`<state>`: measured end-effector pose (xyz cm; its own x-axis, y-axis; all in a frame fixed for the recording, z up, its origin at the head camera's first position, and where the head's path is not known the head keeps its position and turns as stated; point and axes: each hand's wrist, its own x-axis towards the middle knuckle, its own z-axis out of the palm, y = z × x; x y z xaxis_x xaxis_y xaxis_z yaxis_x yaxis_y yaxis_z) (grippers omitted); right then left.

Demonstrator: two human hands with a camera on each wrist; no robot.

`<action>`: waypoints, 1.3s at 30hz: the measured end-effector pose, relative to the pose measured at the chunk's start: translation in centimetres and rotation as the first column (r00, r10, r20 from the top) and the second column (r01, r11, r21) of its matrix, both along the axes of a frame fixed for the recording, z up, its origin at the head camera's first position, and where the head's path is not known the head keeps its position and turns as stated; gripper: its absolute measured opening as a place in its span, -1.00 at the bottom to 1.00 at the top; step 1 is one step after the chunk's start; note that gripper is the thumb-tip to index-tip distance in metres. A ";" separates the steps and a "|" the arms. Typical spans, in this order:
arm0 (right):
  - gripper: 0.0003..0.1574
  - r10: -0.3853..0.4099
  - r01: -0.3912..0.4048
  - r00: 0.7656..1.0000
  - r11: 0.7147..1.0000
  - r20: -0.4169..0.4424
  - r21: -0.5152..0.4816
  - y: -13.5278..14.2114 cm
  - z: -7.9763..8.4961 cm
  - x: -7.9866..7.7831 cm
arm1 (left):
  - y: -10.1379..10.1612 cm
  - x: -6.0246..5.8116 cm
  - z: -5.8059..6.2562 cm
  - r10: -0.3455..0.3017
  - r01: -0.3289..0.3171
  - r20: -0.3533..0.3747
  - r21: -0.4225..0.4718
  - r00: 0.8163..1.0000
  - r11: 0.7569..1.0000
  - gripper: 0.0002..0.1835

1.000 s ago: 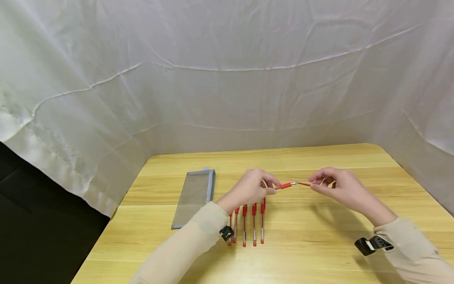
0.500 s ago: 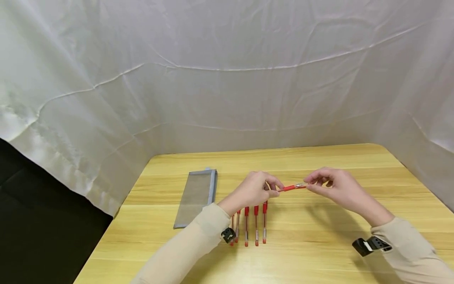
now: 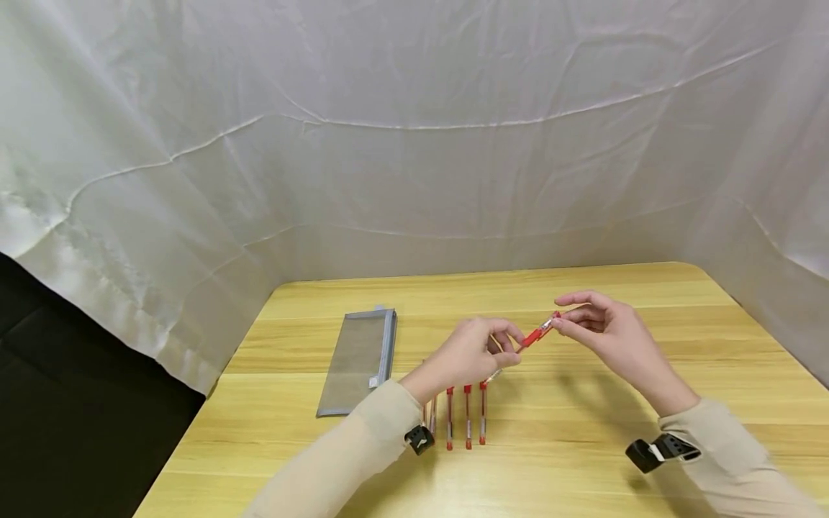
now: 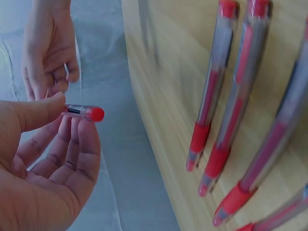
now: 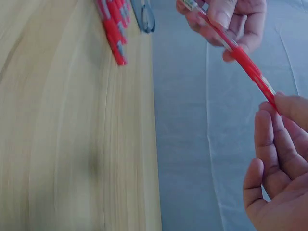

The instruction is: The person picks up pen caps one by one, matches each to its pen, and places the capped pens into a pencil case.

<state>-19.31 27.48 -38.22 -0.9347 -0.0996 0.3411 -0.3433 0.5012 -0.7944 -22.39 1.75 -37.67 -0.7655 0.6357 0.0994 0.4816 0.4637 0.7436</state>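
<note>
My left hand (image 3: 473, 352) pinches a red gel pen (image 3: 534, 337) by its clear barrel, above the row of pens. The pen slants up to the right, and its red plug end shows past the thumb in the left wrist view. At the other end, thumb and fingers of my right hand (image 3: 605, 327) pinch the tip end, where a clear and red cap lies over the point in the right wrist view. Several like pens (image 3: 468, 414) lie side by side on the table, partly hidden by my left hand and wrist.
A grey mesh zip pouch (image 3: 352, 363) lies flat on the wooden table (image 3: 583, 460), left of the pens. Pale cloth (image 3: 453, 194) hangs behind and at both sides of the table. Each wrist wears a black camera (image 3: 421, 437).
The cap in my right hand, apart from the pen tip at first, has come onto the tip end. The pen has tilted, its right end now higher. The pouch's zip pull has come into view.
</note>
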 end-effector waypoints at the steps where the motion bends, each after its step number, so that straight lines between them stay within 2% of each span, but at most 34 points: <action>1: -0.60 -0.007 0.007 1.000 1.000 -0.008 -0.020 -0.2 0.0 0.0 | 0.1 0.1 -0.1 0.003 -0.003 0.002 0.011 1.000 1.000 -0.82; 8: -0.63 -0.009 0.001 0.997 0.992 -0.070 -0.123 -1.6 -0.2 -0.2 | 0.8 1.2 -0.9 0.062 -0.063 0.008 0.112 0.998 0.992 -0.77; 16: -0.60 -0.016 0.008 0.998 0.991 -0.060 -0.133 -2.7 0.0 0.0 | 1.3 2.3 -1.8 0.113 -0.121 0.058 0.185 0.992 0.975 -0.72; 21: -0.61 -0.006 -0.003 0.997 0.993 -0.077 -0.114 -3.1 -0.2 0.1 | 1.5 2.6 -2.0 0.119 -0.149 0.137 0.231 0.983 0.961 -0.72; 26: -0.67 0.035 -0.045 0.997 0.989 -0.074 -0.143 -3.3 -0.4 0.1 | 1.5 2.8 -2.3 0.112 -0.164 0.203 0.257 0.973 0.952 -0.79; 34: -0.68 0.090 -0.092 0.996 0.983 -0.018 -0.158 -3.2 -0.7 0.1 | 1.4 3.1 -2.6 0.135 -0.193 0.224 0.264 0.965 0.945 -0.83; 39: -0.68 0.088 -0.088 0.996 0.985 -0.008 -0.151 -3.2 -0.5 -0.1 | 1.4 2.9 -2.3 0.139 -0.218 0.271 0.291 0.953 0.932 -0.83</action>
<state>-19.39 24.24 -38.73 -0.9242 -0.1286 0.3596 -0.3816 0.3437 -0.8580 -19.45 3.13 -39.98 -0.8890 0.4528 0.0684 0.1998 0.2490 0.9477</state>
